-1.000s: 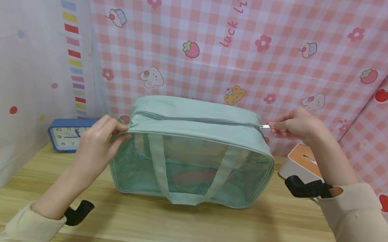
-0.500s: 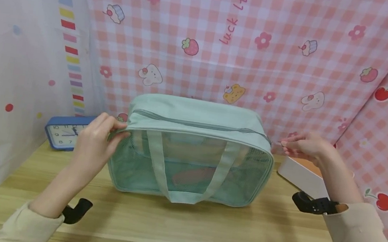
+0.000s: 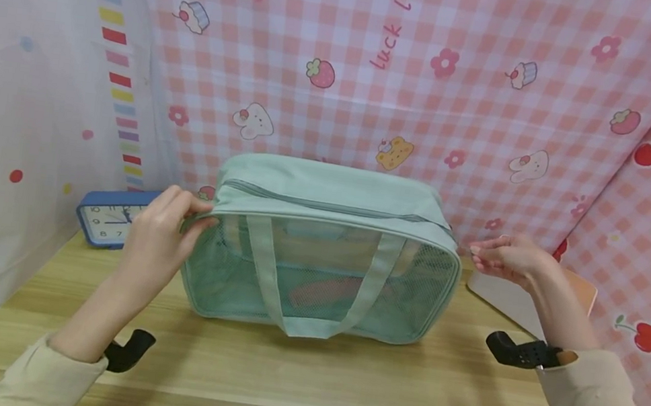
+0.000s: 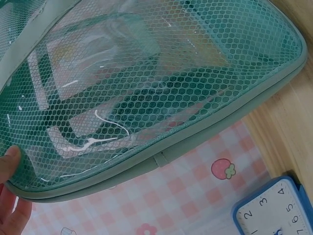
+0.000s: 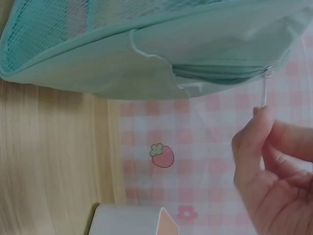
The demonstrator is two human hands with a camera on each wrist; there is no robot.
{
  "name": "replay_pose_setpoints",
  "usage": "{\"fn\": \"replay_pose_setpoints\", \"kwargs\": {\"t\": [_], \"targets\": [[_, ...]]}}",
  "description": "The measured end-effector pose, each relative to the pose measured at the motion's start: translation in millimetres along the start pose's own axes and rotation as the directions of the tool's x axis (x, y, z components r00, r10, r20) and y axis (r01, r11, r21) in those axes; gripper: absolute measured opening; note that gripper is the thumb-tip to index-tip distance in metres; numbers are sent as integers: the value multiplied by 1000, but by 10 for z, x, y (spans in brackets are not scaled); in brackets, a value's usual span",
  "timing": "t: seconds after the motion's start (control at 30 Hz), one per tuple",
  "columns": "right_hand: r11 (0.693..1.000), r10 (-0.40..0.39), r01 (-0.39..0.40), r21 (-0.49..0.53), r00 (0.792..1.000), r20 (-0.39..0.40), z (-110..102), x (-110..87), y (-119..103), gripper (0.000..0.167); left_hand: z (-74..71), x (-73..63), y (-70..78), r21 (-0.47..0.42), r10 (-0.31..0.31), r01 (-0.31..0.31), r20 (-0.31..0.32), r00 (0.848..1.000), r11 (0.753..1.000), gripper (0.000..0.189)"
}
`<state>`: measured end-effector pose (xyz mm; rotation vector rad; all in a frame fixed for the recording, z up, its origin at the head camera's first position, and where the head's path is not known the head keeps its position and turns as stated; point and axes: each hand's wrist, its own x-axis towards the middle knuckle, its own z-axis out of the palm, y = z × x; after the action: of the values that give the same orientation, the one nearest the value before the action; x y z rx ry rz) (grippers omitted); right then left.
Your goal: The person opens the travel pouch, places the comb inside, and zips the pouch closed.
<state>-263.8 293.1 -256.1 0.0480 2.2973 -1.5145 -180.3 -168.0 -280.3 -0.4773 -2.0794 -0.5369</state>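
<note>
A mint-green bag (image 3: 327,193) with see-through mesh on its front and two strap handles (image 3: 265,270) stands upright on the table. At its top left corner my left hand (image 3: 160,233) pinches the edge between thumb and fingers; in the left wrist view that hand (image 4: 11,196) shows only in part, at the bag's piped rim. Off the bag's right end, my right hand (image 5: 276,166) pinches a thin metal zipper pull (image 5: 265,90) between thumb and forefinger. The zipper (image 5: 220,74) runs along the top and onto the right end. A reddish item (image 3: 323,292) shows through the mesh.
A blue desk clock (image 3: 106,220) stands behind my left hand. To the right, partly behind my right forearm, is a white box (image 3: 503,296) with an orange top. A pink checked cloth (image 3: 335,123) hangs close behind the bag, over the wooden table's (image 3: 303,383) back edge.
My right hand has moved down and a little right, drawing the zipper pull from the top right corner onto the bag's right end. My left hand keeps its hold at the left corner.
</note>
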Motion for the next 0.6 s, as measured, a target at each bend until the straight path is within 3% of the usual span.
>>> {"fn": "replay_pose_setpoints", "kwargs": {"t": [0.07, 0.27, 0.6], "targets": [[1000, -12, 11, -27, 1000, -8, 10, 22, 46, 20, 1, -2, 2, 1, -2, 2, 4, 1000, 1000, 21], [991, -34, 29, -134, 999, -41, 93, 64, 189, 40, 9, -9, 5, 2, -1, 1, 7, 1000, 1000, 21], [995, 25, -31, -100, 998, -59, 195, 106, 295, 41, 18, -3, 6, 1, 7, -7, 7, 1000, 1000, 21]]}}
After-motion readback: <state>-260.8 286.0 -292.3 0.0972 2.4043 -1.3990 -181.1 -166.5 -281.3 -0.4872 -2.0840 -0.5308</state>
